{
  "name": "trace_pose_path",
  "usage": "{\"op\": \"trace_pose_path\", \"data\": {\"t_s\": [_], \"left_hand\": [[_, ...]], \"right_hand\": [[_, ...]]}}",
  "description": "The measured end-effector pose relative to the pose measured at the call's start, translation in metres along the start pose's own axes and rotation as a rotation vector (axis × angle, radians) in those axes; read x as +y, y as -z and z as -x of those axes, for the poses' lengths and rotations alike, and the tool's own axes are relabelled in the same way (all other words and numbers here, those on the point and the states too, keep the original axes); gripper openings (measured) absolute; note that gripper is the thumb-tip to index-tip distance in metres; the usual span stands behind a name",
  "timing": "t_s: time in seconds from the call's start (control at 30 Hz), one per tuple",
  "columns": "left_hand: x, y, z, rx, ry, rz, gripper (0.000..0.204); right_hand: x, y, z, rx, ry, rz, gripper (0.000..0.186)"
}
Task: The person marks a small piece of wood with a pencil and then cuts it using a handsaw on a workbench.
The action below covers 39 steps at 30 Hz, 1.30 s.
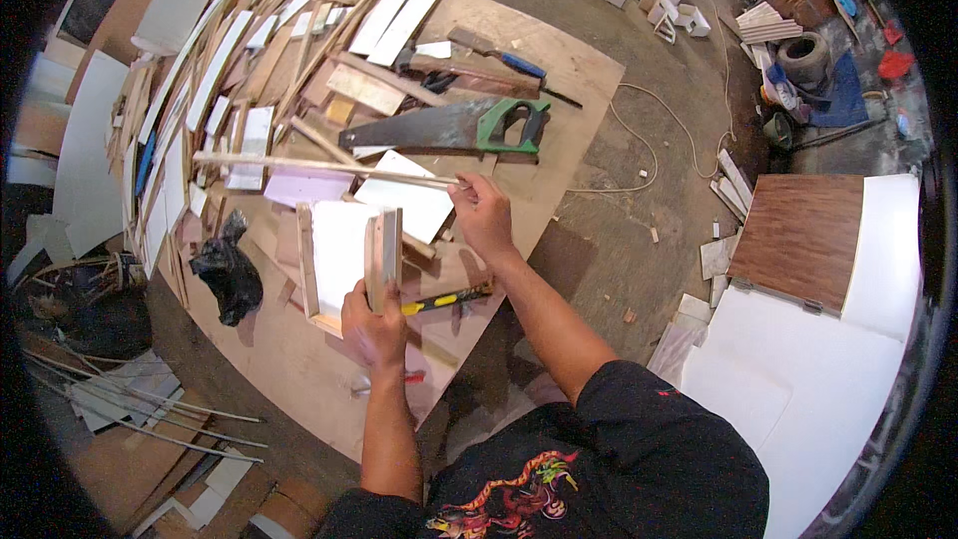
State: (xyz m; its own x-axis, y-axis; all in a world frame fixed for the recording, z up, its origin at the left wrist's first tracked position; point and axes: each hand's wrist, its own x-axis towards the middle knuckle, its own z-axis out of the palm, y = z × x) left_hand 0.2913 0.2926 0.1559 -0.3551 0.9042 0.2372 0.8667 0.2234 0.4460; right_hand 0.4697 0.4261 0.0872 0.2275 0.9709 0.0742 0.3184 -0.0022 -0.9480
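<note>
The right hand (484, 220) pinches one end of a thin wooden strip (329, 168), which reaches leftward over scattered offcuts (299, 187); the left hand (374, 327) is closed on the near side of a white-backed wooden frame (339, 240). Beyond the right hand lies a green-handled saw (514, 128); just right of the left hand, a yellow-and-black tool (439, 300); to its left, a black bag (230, 279). All rest on a brown surface (259, 349). Right of both hands, a pale cable (654, 165) loops across the floor (604, 269).

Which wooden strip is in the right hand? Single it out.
The long, pale, thin wooden strip, its right end in the right hand; the white and brown strips heaped at upper left lie unheld.
</note>
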Motion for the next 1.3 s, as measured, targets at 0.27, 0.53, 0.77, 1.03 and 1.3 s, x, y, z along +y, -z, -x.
{"op": "trace_pose_path", "data": {"t_s": [0.27, 0.53, 0.77, 1.03, 1.3], "left_hand": [[0.144, -0.105, -0.095, -0.017, -0.142, -0.012, 0.036], [0.199, -0.197, -0.127, -0.097, -0.175, -0.077, 0.035], [0.193, -0.203, -0.127, -0.108, -0.221, -0.049, 0.037], [0.174, -0.144, -0.116, -0.07, -0.196, -0.042, 0.036], [0.085, -0.025, -0.071, 0.025, -0.111, -0.078, 0.037]], "right_hand": [[0.061, 0.061, -0.113, 0.157, 0.043, 0.118, 0.027], [0.1, 0.107, -0.178, 0.286, 0.05, 0.687, 0.029], [0.13, 0.116, -0.183, 0.211, 0.003, 0.844, 0.023], [0.073, 0.12, -0.124, 0.276, -0.175, 0.592, 0.016], [-0.002, 0.074, 0.004, 0.248, 0.086, 0.061, 0.017]]}}
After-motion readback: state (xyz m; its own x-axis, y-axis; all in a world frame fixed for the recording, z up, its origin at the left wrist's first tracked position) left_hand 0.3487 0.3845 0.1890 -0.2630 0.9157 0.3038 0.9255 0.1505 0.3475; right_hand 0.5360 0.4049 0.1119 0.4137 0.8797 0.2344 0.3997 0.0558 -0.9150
